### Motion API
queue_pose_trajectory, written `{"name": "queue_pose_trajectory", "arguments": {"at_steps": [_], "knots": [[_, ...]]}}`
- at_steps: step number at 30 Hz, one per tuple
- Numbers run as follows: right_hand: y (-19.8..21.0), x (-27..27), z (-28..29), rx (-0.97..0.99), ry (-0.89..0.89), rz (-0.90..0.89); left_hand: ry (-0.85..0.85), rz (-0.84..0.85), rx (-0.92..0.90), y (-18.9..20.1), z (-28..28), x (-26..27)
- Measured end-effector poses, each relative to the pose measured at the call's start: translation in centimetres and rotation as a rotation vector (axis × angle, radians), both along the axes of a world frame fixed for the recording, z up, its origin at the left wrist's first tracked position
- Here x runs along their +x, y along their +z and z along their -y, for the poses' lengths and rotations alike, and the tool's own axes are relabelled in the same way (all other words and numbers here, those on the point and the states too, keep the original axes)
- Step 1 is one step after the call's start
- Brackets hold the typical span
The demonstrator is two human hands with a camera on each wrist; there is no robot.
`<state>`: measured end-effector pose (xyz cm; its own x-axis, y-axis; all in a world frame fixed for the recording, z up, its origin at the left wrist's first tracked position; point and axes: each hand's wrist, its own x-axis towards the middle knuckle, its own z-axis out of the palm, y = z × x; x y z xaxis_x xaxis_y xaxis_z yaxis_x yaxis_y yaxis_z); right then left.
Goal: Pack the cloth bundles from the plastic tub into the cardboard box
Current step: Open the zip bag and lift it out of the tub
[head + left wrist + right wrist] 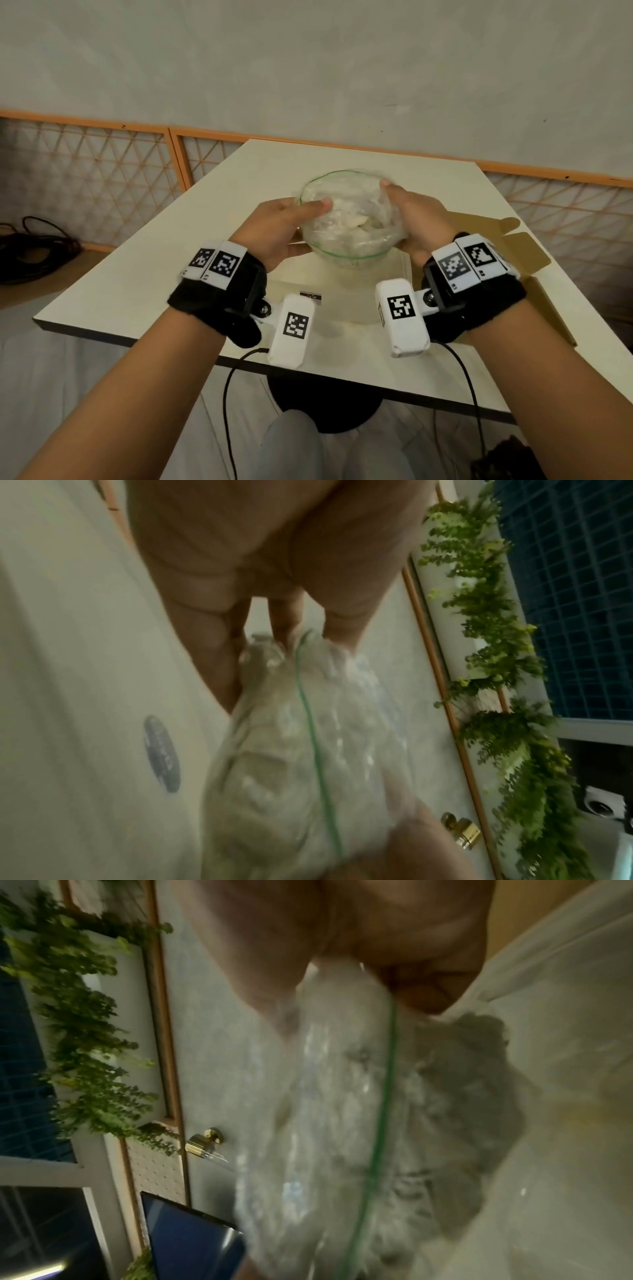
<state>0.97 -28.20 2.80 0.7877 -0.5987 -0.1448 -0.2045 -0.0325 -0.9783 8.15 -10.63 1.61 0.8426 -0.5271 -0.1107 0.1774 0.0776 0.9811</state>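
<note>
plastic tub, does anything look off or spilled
Nothing spilled. The plastic tub is held off the table between left hand and right hand, tipped toward the camera, pale cloth still inside.

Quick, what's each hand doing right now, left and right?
Left hand: grips the clear, round, green-rimmed plastic tub on its left side.
Right hand: grips the same tub's right side.

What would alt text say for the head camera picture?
Two hands, left hand and right hand, hold a clear plastic tub of pale cloth bundles above a cream table, with a flat cardboard box lying at right.
</note>
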Motion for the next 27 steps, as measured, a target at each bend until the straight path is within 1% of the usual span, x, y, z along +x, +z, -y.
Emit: {"name": "queue_pose_trajectory", "arguments": {"at_steps": [2,4,7,10,12,13,15,18,20,23,25,27], "knots": [[-0.1,-0.7,-0.3,0.007,-0.010,0.030,0.091,-0.061,-0.110,-0.4,0.1,0.5],[-0.5,-1.4,-0.6,0.060,0.016,-0.001,0.122,-0.119,-0.230,-0.9,0.2,0.6],[-1.2,-1.7,-1.0,0.313,0.097,0.027,0.091,-0.197,-0.345,-1.4,0.5,0.4],[-0.9,-1.4,-1.1,0.530,0.080,0.096,0.040,-0.241,-0.383,-1.5,0.6,0.2],[-0.6,-1.2,-1.0,0.632,0.067,0.119,0.020,-0.266,-0.388,-1.4,0.5,0.0],[-0.5,-1.1,-1.0,0.650,0.068,0.125,0.013,-0.286,-0.398,-1.4,0.5,0.0],[-0.4,-1.0,-1.0,0.616,0.078,0.115,-0.003,-0.336,-0.425,-1.4,0.3,0.0],[-0.1,-0.8,-1.1,0.587,0.118,0.124,-0.051,-0.411,-0.417,-1.2,0.0,0.4],[-0.1,-0.8,-1.2,0.640,0.122,0.193,-0.054,-0.479,-0.440,-1.4,0.0,0.6],[-0.7,-1.0,-1.2,0.752,0.097,0.357,0.015,-0.591,-0.542,-1.3,0.2,0.6],[-1.3,-1.0,-1.3,0.778,0.100,0.405,0.065,-0.650,-0.575,-1.2,0.4,0.4],[-1.8,-0.9,-1.2,0.794,0.104,0.429,0.092,-0.683,-0.555,-1.1,0.6,0.2]]}}
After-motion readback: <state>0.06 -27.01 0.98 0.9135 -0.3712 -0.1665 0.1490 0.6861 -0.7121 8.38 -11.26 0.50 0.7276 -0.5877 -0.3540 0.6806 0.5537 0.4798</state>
